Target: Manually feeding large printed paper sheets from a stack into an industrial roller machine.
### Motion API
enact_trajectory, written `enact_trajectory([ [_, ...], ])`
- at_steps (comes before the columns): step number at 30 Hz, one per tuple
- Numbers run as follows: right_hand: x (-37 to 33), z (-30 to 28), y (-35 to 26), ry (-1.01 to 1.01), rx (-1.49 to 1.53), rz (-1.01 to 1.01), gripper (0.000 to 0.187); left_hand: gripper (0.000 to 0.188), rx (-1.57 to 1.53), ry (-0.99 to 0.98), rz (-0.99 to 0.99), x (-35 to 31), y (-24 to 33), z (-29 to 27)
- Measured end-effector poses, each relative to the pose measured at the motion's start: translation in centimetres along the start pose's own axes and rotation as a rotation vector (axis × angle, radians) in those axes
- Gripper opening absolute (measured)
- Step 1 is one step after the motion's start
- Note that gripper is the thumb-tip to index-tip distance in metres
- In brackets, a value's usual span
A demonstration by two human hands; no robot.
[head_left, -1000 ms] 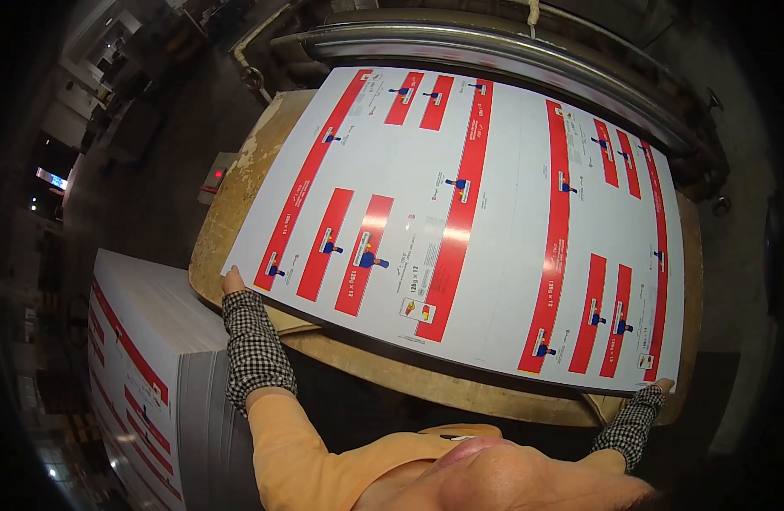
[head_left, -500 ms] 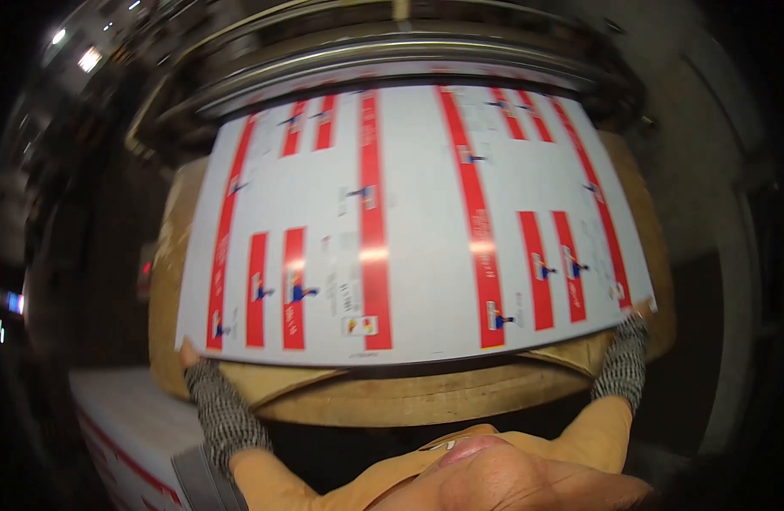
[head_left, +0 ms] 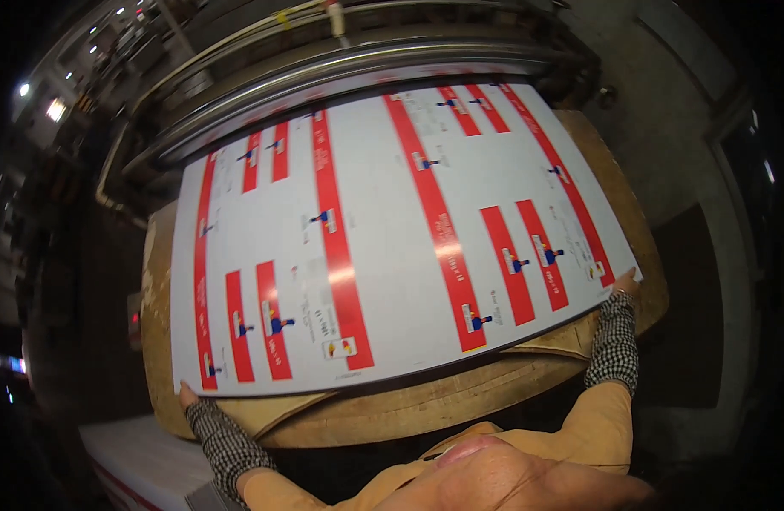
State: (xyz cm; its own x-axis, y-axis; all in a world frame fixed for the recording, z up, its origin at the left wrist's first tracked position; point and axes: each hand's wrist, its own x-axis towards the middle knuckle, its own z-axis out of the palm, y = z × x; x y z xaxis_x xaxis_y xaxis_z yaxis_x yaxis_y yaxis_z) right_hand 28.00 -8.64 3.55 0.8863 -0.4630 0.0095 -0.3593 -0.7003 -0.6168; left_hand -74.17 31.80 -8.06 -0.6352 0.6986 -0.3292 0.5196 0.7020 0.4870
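Head view:
- A worn tan wooden table (head_left: 622,170) lies beneath the sheet.
- A broad white paper sheet with red bands (head_left: 379,221) covers most of the table.
- A long shiny metal roller (head_left: 392,58) spans its far edge.
- Left hand (head_left: 187,394) and right hand (head_left: 625,283) pinch its near corners.

2 black-and-white checked oversleeves (head_left: 226,439) go with a yellow-orange top (head_left: 595,433).
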Motion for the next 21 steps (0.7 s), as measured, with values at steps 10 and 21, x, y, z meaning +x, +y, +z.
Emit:
enact_trajectory([
  [10,-0.1,-0.1,-0.9,0.033,0.214,0.071,0.071,0.044,-0.518,0.154,-0.14,-6.1,6.5,2.8],
  [21,-7.1,-2.3,-4.9,-0.022,0.051,0.009,0.068,0.033,-0.924,-0.655,0.116,-35.4,11.9,6.6],
])
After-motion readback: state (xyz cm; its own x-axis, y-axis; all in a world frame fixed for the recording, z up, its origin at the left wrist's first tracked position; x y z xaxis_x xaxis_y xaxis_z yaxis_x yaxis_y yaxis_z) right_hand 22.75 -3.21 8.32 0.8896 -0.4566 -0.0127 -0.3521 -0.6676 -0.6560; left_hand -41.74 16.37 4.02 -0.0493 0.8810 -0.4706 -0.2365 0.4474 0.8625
